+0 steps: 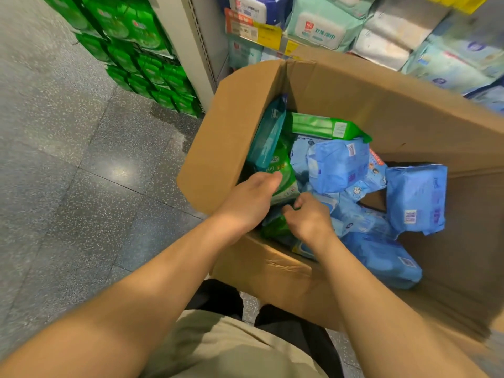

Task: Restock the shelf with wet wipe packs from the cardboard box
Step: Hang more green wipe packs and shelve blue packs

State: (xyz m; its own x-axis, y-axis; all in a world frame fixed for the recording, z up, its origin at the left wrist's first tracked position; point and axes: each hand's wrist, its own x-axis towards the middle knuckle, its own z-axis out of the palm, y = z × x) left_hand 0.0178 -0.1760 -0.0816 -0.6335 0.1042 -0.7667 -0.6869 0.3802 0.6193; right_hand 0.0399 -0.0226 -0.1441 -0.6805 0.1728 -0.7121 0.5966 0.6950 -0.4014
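Nearest, a beige trouser leg (231,347) and dark shoes (218,296) show at the bottom edge, on the speckled grey tiled floor (68,173). Just ahead stands the open brown cardboard box (272,271), flaps up, and both bare forearms reach over its near wall. Inside, the left hand (245,203) lies on a green plastic wet wipe pack (285,178), thumb along the pack's top, fingers curled down out of sight behind it, so it seems to grip that pack. The right hand (311,219) sits just beside it, fingers bent inward and pinching at green wrapping beneath; how firm that grip is cannot be told. To the right lie loose light blue soft wet wipe packs (338,165), piled at angles, one (416,197) leaning apart against the box's side. Farther in, a teal pack (268,135) stands on edge against the left wall and a flat green pack (327,128) lies across the back. Beyond the box, the shop shelf (259,36) carries yellow and orange price tags and rows of pale packs (321,25); stacked green cartons (141,50) fill the neighbouring bay at the left.
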